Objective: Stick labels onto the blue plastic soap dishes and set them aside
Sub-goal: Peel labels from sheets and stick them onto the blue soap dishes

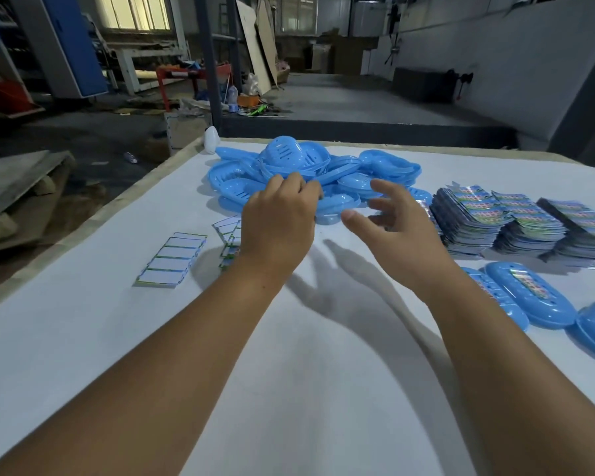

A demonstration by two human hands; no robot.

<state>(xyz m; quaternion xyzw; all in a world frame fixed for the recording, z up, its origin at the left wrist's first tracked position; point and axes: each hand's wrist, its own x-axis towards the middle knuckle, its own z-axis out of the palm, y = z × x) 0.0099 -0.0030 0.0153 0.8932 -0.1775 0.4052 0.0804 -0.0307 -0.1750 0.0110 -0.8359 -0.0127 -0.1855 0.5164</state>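
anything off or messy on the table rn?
Mostly tidy. The unlabelled soap dishes sit in a jumbled heap at the far edge, some tipped over. The label stacks on the right lean and fan out. A used backing strip lies loose on the left. No spill or visible damage.

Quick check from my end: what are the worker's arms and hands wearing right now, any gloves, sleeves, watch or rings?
Nothing that shows. Both forearms are bare from the bottom edge of the picture up to the wrists, with no sleeve cuff in view. The left hand and the right hand have no gloves. No watch, wristband or ring is visible on either; the left fingertips are hidden among the dishes.
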